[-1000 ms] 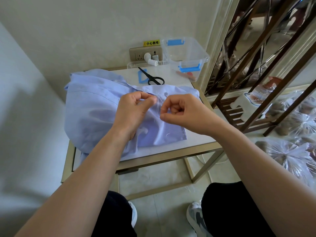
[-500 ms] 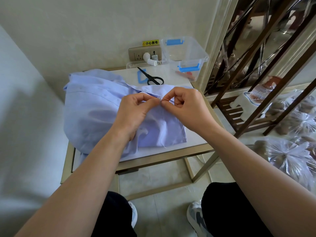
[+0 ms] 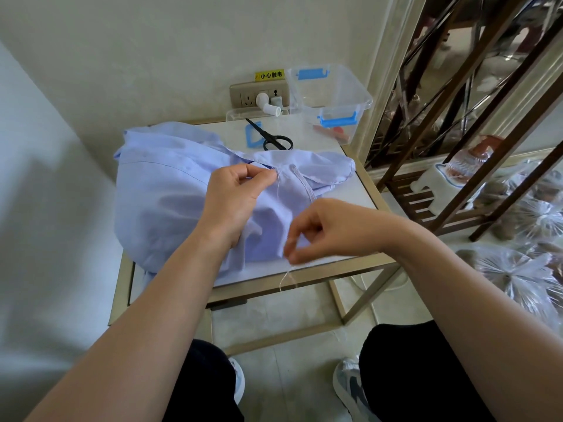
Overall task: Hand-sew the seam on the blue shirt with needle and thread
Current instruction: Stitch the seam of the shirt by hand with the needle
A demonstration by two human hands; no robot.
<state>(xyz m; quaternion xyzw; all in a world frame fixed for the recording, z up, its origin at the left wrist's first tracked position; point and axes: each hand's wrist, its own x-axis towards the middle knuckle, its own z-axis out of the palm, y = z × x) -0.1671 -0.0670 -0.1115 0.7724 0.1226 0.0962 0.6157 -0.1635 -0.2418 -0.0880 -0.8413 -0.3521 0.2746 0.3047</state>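
Needle too small to make out, left hand fingers pinching crumpled blue shirt seam, right hand fingers pinched on white thread.

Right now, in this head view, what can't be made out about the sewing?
- Needle: too small to see; presumably inside the right hand pinch.
- Seam under the left hand: its fingers cover that part of the blue shirt.
- Thread: faint, blurred near the right fingertips.
- Clear box contents: indistinct through plastic.
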